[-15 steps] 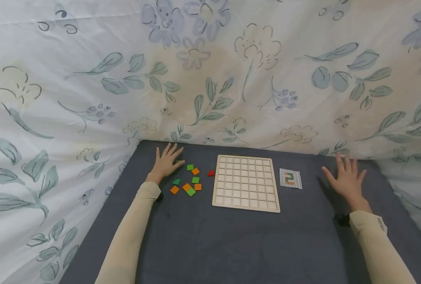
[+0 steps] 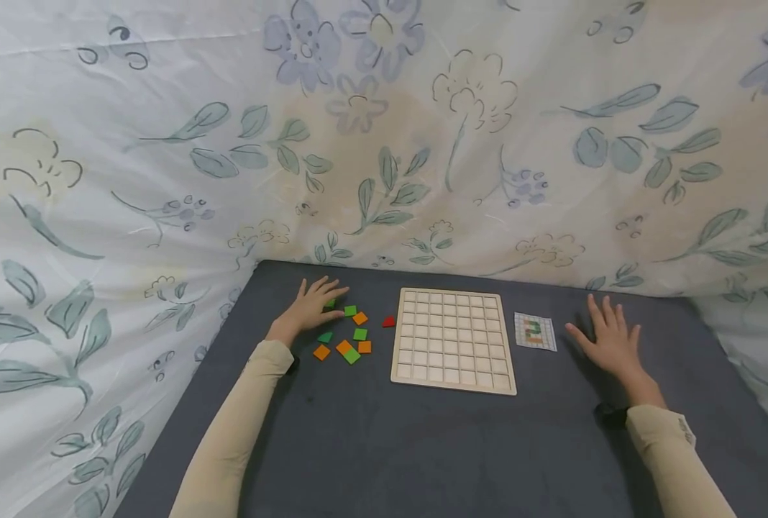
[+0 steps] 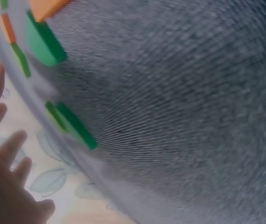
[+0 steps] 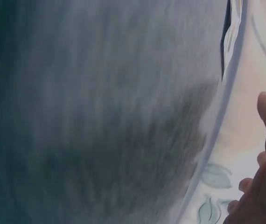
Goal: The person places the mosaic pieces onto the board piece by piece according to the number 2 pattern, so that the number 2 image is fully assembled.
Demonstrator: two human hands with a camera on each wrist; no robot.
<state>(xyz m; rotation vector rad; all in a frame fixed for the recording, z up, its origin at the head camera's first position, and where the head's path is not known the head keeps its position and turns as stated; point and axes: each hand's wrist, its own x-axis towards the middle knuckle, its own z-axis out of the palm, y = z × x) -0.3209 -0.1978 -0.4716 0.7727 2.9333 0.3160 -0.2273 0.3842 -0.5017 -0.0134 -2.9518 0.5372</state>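
My left hand [image 2: 305,308] hovers with spread fingers over the left part of the table, beside a loose group of small flat tiles. Among them are an orange tile [image 2: 321,352], a bright green tile [image 2: 360,334] and a dark green tile [image 3: 46,43]; a green one lies partly hidden under the fingers. A red tile [image 2: 389,321] lies between this group and the wooden grid board [image 2: 454,339]. To the right, my right hand [image 2: 612,344] is held above the table with fingers spread, holding nothing. Closest to it is a small printed card [image 2: 535,332] with a coloured pattern on a grid.
The dark grey table [image 2: 423,446] extends in front of the board. A floral curtain [image 2: 384,144] hangs along its back edge and down the left and right sides.
My right hand has moved left, closer to the card. My left hand has shifted slightly right over the tiles, with its fingers tilting further right. The head view has shifted slightly.
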